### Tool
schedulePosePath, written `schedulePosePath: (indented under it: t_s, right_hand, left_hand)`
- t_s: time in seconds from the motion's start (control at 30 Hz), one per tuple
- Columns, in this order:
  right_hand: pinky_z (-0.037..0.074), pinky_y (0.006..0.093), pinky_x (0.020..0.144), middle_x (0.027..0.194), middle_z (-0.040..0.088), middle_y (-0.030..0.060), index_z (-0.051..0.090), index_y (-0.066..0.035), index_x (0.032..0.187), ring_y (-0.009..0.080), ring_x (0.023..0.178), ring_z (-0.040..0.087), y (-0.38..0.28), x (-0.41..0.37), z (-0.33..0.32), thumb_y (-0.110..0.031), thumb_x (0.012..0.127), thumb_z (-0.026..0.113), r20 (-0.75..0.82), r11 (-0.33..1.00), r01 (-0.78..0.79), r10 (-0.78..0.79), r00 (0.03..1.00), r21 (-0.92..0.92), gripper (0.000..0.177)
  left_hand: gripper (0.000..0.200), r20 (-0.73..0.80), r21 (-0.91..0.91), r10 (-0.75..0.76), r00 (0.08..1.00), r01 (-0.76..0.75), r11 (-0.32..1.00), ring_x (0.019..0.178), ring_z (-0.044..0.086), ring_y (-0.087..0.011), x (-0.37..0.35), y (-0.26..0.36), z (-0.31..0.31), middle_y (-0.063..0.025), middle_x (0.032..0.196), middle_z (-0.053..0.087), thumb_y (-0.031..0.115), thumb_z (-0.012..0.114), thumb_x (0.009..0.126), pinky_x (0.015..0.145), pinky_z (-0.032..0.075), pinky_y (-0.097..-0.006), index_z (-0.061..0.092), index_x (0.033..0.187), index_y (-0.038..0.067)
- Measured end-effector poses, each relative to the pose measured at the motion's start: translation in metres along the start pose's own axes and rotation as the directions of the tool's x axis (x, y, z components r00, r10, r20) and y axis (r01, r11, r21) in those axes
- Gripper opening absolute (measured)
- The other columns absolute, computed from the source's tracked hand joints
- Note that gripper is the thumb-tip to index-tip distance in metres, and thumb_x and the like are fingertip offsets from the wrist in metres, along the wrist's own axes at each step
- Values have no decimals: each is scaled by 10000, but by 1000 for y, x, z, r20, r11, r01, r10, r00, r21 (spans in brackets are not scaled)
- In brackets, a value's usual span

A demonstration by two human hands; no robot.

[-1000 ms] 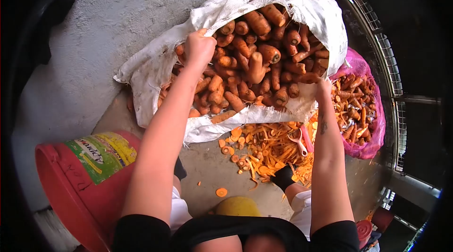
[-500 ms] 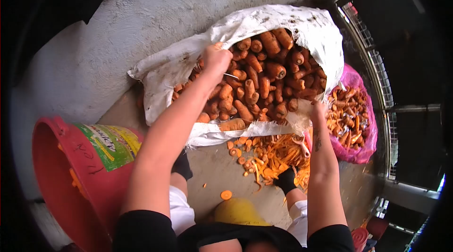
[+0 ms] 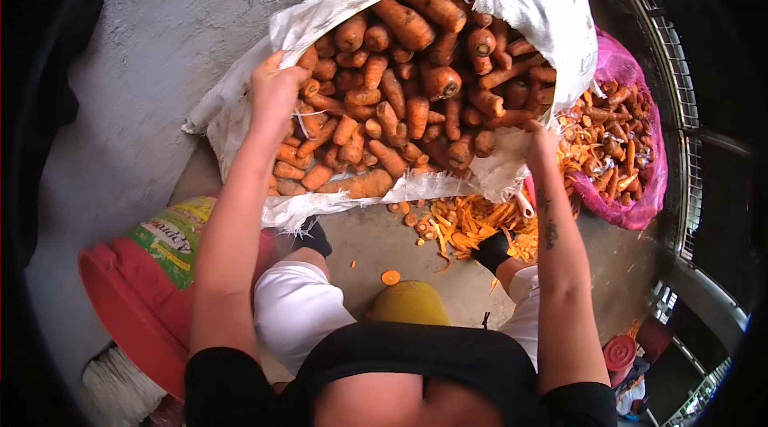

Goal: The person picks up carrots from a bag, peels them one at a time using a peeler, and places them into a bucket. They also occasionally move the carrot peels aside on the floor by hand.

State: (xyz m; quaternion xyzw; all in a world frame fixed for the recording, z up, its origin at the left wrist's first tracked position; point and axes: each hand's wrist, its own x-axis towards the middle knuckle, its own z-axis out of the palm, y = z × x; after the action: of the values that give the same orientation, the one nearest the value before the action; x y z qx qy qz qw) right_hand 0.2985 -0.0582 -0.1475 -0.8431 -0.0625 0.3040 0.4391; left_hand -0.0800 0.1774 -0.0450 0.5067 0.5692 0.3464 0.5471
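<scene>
A large white woven sack (image 3: 232,99) lies on its side with its torn mouth facing me, full of carrots (image 3: 392,91). My left hand (image 3: 276,91) is closed on the left edge of the opening, beside the carrots; a thin white strip shows next to it. My right hand (image 3: 542,143) grips the sack's edge at the lower right of the opening. Below the sack, orange peelings and cut slices (image 3: 472,223) lie on the floor, with a pink-handled tool (image 3: 524,201) near my right forearm.
A red bucket (image 3: 132,307) with a green and yellow label stands at the left. A pink mesh bag (image 3: 652,179) of carrot pieces is at the right. Something yellow (image 3: 410,303) sits between my legs. A grey wall (image 3: 144,91) rises behind the sack.
My left hand has moved left with the sack's edge, and the opening looks wider. Sack and carrots appear higher and larger in view. The red bucket appears lower.
</scene>
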Motion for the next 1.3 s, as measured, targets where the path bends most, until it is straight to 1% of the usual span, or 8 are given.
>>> schedulePosePath:
  t_s: [0.4,0.6,0.67,0.87,1.0,1.07,1.13,1.3]
  right_hand:
    - [421,351,528,702,563,68,605,1,771,196,625,521,28,5,5,-92,693,671,-142,972,232,-224,964,43,138]
    - [412,323,498,685,546,54,600,-33,803,172,578,515,-6,-68,20,-32,691,668,-234,991,63,-89,968,-115,131]
    - [420,298,529,778,541,39,494,63,1158,136,641,502,52,-17,18,-65,729,664,-195,998,59,-57,979,7,479]
    - [432,305,577,814,598,96,588,31,920,170,657,539,7,-72,14,-93,750,609,-130,998,62,-61,990,5,212]
    - [456,308,732,926,619,96,594,26,1084,162,839,558,4,-27,-24,-247,807,650,142,976,89,-62,988,-197,392]
    - [454,333,807,1008,647,106,581,11,1125,199,921,580,-25,-33,-62,-365,839,618,376,981,81,-8,926,-179,474]
    - [469,365,809,990,665,151,598,14,1085,252,915,619,-13,-19,-95,-346,832,604,332,866,433,-343,879,-251,441]
    - [487,422,830,946,648,236,659,17,880,356,911,628,19,-35,-134,-229,797,533,266,553,319,-178,948,-770,289]
  left_hand:
    - [366,31,-301,-3,1000,12,954,534,468,-93,-14,-17,-3,-3,753,552,-64,496,644,463,375,-230,606,992,-36]
    - [387,64,-231,-29,998,43,972,625,481,-79,-23,-16,-33,-3,808,585,-49,512,630,533,382,-208,617,1001,-9]
    - [288,112,-220,-78,991,101,970,573,445,-77,-33,-6,-42,14,729,539,-17,523,641,505,359,-226,602,915,20]
    - [317,52,-216,-48,997,58,975,490,492,-91,-35,-13,-32,-22,684,555,-26,510,678,432,387,-223,578,986,4]
    - [318,101,320,117,988,-143,937,742,581,-195,-32,-16,-28,-111,870,586,29,530,746,665,465,-300,545,1063,6]
    - [348,240,757,421,875,-440,483,899,580,-286,-39,-23,-35,-163,1017,575,91,563,783,800,458,-374,533,1125,34]
    - [489,195,737,333,923,-362,571,1173,446,-386,-91,8,-37,-252,1270,431,182,596,830,980,367,-424,449,1286,81]
    - [550,127,737,392,911,-351,577,1292,351,-374,-213,55,-66,-239,1352,370,185,598,857,1057,304,-411,401,1360,82]
